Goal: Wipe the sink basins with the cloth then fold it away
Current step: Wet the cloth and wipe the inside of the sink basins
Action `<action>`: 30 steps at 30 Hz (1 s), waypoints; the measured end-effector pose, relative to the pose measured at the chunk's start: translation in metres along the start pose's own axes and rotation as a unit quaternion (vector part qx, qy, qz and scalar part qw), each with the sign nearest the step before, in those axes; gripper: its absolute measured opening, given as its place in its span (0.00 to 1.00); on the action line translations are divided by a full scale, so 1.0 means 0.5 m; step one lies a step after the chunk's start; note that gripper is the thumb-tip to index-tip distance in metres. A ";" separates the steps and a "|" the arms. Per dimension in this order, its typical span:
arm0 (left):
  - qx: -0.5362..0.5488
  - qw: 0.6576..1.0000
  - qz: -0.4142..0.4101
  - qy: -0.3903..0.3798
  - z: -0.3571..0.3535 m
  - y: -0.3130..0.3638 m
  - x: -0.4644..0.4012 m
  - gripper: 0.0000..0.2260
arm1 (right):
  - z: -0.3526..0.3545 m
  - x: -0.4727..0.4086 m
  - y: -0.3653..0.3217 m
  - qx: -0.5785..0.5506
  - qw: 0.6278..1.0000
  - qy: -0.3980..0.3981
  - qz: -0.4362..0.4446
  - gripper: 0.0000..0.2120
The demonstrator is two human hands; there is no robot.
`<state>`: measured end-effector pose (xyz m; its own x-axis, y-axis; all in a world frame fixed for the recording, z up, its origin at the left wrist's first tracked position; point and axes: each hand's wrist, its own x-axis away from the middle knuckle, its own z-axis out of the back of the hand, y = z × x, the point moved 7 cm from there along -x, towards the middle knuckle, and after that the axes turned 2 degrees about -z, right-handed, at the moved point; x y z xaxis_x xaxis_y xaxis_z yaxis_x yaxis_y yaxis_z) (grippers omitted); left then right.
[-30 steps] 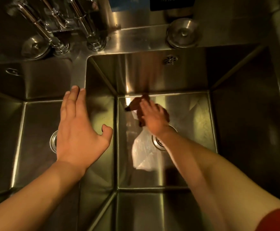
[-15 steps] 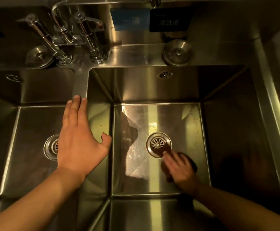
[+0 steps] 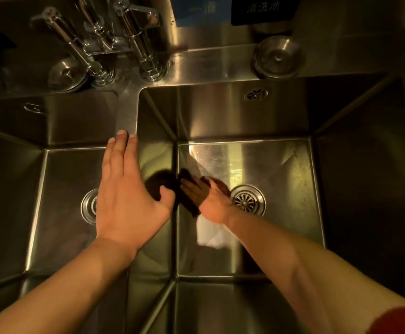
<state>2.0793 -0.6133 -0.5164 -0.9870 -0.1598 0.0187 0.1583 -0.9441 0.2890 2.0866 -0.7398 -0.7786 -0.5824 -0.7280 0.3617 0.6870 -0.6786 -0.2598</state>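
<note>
My right hand [image 3: 206, 197] presses a dark brown cloth [image 3: 189, 203] flat on the floor of the right sink basin [image 3: 281, 165], at its left side beside the drain [image 3: 247, 200]. The fingers lie straight over the cloth, which shows under and to the left of them. My left hand [image 3: 126, 191] rests flat, fingers straight, on the steel divider [image 3: 127, 112] between the two basins, holding nothing. The left basin [image 3: 59, 213] lies under that hand, its drain [image 3: 88, 206] partly hidden.
Chrome taps [image 3: 146, 44] stand at the back of the divider. Two round steel plugs [image 3: 277, 57] [image 3: 67, 74] lie on the rear ledge. A bright reflection [image 3: 211, 233] shines on the right basin floor near my wrist. Signs [image 3: 261, 8] hang on the back wall.
My right hand has swept the cloth from the front right of the drain across to the basin's left side. My left hand has stayed on the divider.
</note>
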 end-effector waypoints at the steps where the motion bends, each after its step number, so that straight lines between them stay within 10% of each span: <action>1: -0.002 1.000 -0.002 0.002 0.000 -0.001 0.000 0.44 | 0.025 -0.023 0.035 -0.018 0.999 0.011 -0.034 0.33; 13: 0.001 1.000 -0.005 0.002 -0.004 -0.002 0.000 0.45 | 0.007 0.327 0.410 -0.052 0.892 0.088 -0.440 0.31; 21: -0.004 1.000 -0.012 0.007 -0.006 -0.002 -0.001 0.45 | -0.055 0.386 0.119 0.024 0.944 -0.145 -0.295 0.24; 30: -0.001 1.000 -0.008 -0.021 0.008 0.006 0.002 0.45 | 0.087 0.465 -0.006 -0.296 0.878 -0.184 -0.327 0.16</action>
<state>2.0785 -0.6151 -0.5117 -0.9897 -0.1321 0.0543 0.1422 -0.9472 0.2875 1.9679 -0.9029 -0.6549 -0.5136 -0.1565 0.8436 -0.1531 -0.9507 -0.2696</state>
